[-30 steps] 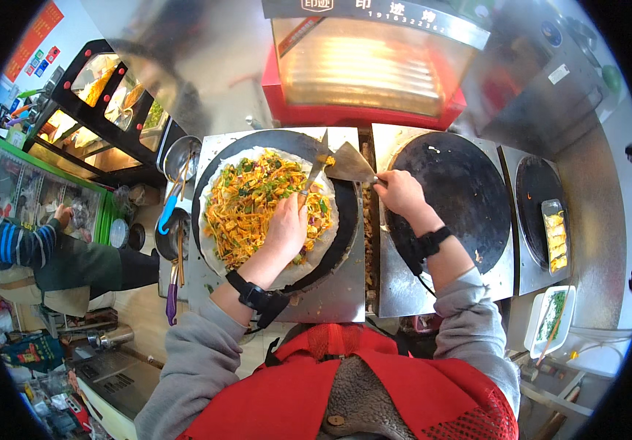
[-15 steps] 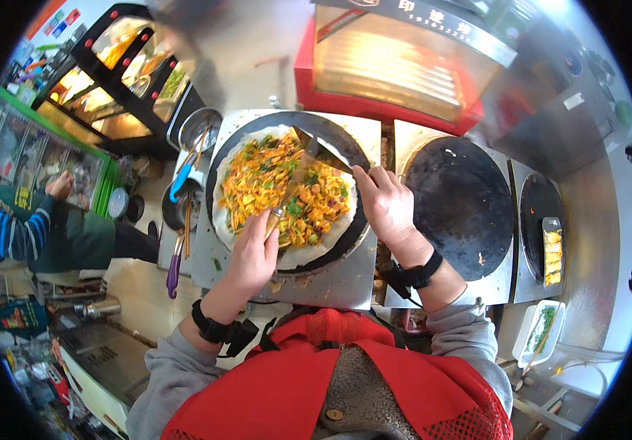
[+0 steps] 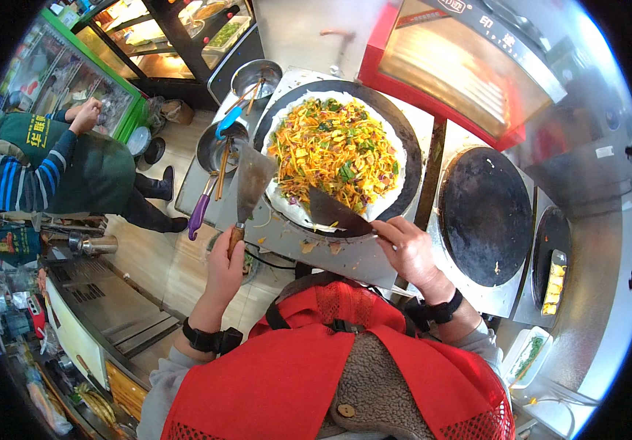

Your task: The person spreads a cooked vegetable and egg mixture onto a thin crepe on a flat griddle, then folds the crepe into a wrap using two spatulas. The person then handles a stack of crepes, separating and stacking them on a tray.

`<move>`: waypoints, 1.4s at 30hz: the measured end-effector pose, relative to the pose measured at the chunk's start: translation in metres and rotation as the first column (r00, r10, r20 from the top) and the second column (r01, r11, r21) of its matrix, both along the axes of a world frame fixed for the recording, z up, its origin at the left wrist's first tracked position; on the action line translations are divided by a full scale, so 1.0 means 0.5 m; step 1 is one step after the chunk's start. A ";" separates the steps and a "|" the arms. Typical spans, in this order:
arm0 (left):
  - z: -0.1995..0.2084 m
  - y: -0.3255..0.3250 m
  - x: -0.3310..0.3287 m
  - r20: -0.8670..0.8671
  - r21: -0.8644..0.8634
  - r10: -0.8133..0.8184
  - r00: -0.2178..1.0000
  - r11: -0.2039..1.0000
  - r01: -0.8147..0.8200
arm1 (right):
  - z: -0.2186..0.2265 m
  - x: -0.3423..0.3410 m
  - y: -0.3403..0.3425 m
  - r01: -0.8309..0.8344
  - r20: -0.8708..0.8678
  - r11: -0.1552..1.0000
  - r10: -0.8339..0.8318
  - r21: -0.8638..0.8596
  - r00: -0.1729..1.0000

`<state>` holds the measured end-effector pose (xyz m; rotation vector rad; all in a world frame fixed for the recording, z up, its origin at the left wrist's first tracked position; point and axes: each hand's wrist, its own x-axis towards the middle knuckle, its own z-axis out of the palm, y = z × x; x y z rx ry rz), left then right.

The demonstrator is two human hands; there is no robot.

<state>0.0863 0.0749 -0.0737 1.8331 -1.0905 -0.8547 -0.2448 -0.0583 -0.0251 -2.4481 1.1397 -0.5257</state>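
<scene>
On a round black griddle [image 3: 409, 187] lies a thin white flatbread [image 3: 285, 196], heaped with shredded orange and green vegetable filling [image 3: 334, 147]. My left hand [image 3: 226, 265] is closed around the wooden handle of a metal scraper [image 3: 255, 180], whose blade points up beside the griddle's left edge. With my right hand [image 3: 409, 253] I grip one corner of a dark, flat scraper blade [image 3: 333, 213]. That blade lies over the near edge of the flatbread, against the filling.
Left of the griddle stand two metal bowls [image 3: 257, 73] with chopsticks and a purple-handled utensil [image 3: 200, 215]. A second round griddle [image 3: 484, 216] is at right, beyond it a tray of yellow rolls [image 3: 553, 282]. A person in a green apron [image 3: 74, 161] stands at far left.
My left hand has drawn its scraper off the filling, toward the left. The right-hand blade has gone from the filling's far side to its near edge. The view has shifted.
</scene>
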 end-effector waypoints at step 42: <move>-0.028 -0.120 0.001 0.395 -0.172 -0.169 0.903 0.952 0.254 | -0.090 0.084 -0.145 0.336 0.093 0.848 -0.405 0.410 0.910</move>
